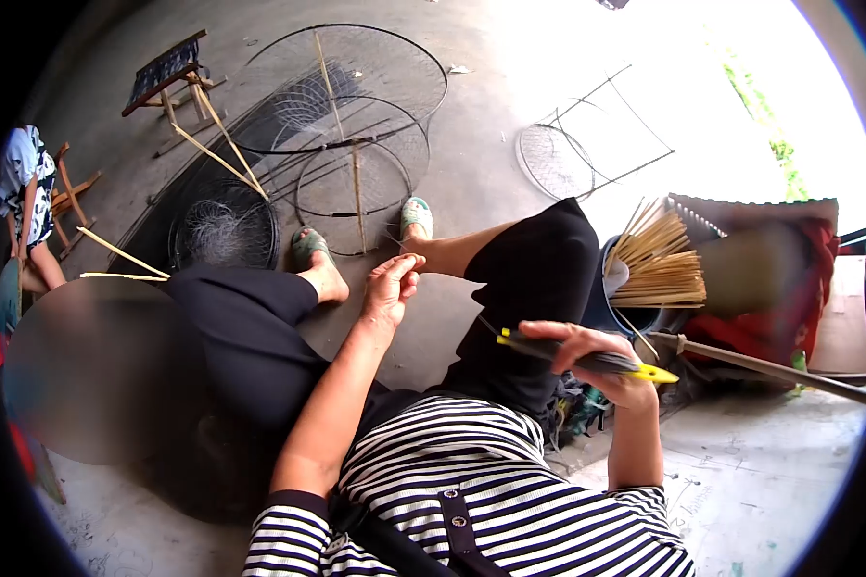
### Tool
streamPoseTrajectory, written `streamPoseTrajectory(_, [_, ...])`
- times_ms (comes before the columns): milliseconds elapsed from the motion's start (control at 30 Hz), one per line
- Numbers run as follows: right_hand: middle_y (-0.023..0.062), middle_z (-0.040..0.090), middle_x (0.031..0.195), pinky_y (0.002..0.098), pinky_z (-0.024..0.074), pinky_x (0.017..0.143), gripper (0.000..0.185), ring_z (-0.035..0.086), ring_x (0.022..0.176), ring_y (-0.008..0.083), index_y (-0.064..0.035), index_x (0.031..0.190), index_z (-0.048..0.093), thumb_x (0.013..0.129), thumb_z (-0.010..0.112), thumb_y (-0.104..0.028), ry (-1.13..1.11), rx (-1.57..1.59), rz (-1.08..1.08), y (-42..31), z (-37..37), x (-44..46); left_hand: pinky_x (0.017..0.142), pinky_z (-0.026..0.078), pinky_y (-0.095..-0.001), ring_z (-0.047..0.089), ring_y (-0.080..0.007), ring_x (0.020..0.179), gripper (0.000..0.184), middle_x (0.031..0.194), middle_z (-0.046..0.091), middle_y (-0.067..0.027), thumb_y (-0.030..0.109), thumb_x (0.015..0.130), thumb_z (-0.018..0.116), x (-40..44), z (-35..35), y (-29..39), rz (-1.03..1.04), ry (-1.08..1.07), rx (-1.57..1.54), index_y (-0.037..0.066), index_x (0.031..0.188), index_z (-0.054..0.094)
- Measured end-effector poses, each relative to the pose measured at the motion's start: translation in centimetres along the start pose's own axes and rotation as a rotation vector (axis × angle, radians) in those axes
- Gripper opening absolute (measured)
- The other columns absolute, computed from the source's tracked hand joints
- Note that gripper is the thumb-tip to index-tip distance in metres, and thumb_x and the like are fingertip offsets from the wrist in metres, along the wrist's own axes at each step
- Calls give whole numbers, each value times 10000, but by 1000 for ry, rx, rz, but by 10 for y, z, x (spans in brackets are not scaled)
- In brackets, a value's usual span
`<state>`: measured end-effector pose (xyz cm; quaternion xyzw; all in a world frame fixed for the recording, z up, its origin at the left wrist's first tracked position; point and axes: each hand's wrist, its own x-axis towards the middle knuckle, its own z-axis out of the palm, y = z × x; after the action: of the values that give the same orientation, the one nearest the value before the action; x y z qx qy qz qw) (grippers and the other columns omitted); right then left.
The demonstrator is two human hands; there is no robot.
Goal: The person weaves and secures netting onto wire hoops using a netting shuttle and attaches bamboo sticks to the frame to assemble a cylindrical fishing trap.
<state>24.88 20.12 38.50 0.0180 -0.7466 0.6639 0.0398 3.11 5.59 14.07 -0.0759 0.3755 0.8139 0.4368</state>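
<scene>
A slim tool [601, 362], dark along its middle and bright yellow at both ends, lies slantwise in the right hand [597, 341], one end towards the left hand [392, 288]. Beyond, on the floor [486, 106], rests a fine-meshed net frame [339, 145] of dark round hoops, the farthest hoop widest, with pale sticks [359, 192] across it.

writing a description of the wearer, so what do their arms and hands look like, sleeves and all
The left hand and right hand are ungloved, with bare forearms. Both short sleeves have black and white stripes; the left sleeve ends in a plain dark band. No watch or bracelet shows.
</scene>
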Motion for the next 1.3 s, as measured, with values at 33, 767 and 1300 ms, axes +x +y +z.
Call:
streamPoseTrajectory(33, [263, 563, 1198, 456, 378, 981, 114, 486, 1202, 393, -26, 948, 611, 843, 577, -57, 42, 128, -13, -8, 3, -8, 458, 357, -191, 525, -75, 598, 102, 891, 670, -66, 91, 843, 626, 3, -5, -5, 3, 17, -17, 28, 920, 650])
streamPoseTrajectory(767, [38, 564, 666, 254, 431, 566, 197, 535, 588, 117, -7, 977, 608, 951, 470, -144, 1034, -709, -39, -48, -71, -131, 434, 282, -231, 274, -79, 417, 152, 621, 426, 2, 104, 849, 514, -60, 21, 25, -105, -13, -533, 61, 710, 467])
streamPoseTrajectory(1300, [156, 655, 719, 437, 506, 580, 244, 655, 693, 340, -71, 1016, 616, 850, 554, -238, 106, -1025, 450, 264, 98, 184, 530, 466, -359, 594, -248, 581, 183, 773, 655, -115, 133, 843, 508, -3, -77, -20, -65, 192, 1369, 25, 938, 621])
